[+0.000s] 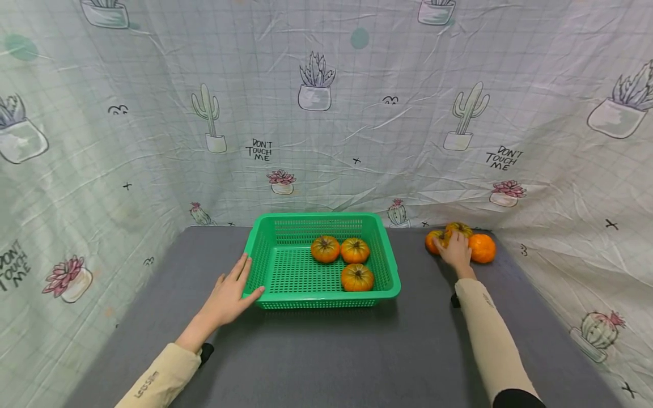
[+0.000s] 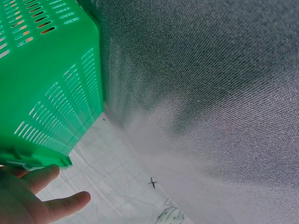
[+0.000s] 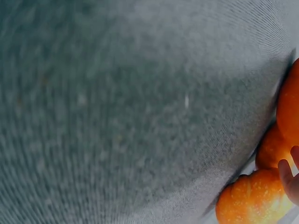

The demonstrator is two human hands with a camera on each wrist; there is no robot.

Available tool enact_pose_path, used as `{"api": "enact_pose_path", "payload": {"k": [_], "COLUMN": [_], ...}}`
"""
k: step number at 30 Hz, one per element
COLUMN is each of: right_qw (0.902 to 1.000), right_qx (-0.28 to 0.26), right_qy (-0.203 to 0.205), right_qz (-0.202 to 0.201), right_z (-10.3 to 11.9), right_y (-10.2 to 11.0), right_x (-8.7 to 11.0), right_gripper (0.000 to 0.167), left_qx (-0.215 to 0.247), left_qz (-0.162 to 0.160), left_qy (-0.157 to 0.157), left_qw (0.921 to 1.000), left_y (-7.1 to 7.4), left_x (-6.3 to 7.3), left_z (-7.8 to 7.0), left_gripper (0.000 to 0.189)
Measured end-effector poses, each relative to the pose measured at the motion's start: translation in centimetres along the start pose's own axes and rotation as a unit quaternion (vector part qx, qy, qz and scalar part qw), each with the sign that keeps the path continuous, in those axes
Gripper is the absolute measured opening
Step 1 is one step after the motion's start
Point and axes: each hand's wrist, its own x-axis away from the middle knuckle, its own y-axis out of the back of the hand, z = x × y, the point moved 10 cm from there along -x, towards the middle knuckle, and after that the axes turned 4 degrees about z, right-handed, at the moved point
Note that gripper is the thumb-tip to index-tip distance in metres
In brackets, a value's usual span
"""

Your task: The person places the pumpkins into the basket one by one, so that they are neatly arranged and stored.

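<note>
A green plastic basket (image 1: 326, 296) stands on the table with three small orange pumpkins inside, including a front pumpkin (image 1: 357, 277) and a back-left pumpkin (image 1: 325, 249). My left hand (image 1: 227, 297) is at the basket's left rim, fingers straight and spread; in the left wrist view its fingers (image 2: 44, 176) reach the rim. My right hand (image 1: 456, 254) is over a group of pumpkins at the far right, fingers spread and touching them. A left pumpkin (image 1: 432, 242), a back pumpkin (image 1: 461, 228) and a right pumpkin (image 1: 482, 248) surround it. The hand partly hides them.
A dark grey table (image 1: 326, 351) carries everything. Behind it and along both sides hangs a pale curtain (image 1: 357, 130) printed with cacti, close to the table's back edge. The group of pumpkins lies near the back right corner.
</note>
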Motion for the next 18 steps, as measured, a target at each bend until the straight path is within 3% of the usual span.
{"api": "enact_pose_path", "payload": {"k": [2,9,18], "right_qw": [1.0,0.9998,0.9997], "right_qx": [0.005,0.016,0.015], "right_qy": [0.002,0.007,0.013], "right_qz": [0.003,0.0,-0.01], "right_z": [0.0,0.8,0.8], "right_y": [-0.2,-0.1,-0.4], "right_x": [0.0,1.1,0.9], "right_gripper": [0.095,0.072,0.078], "left_qx": [-0.001,0.0,-0.001], "left_qz": [0.0,0.0,-0.004], "left_qy": [0.0,-0.002,-0.005], "left_qw": [1.0,1.0,1.0], "left_y": [0.0,0.0,0.1], "left_x": [0.0,0.0,0.1], "left_z": [0.0,-0.1,-0.1], "left_gripper": [0.08,0.079,0.08]}}
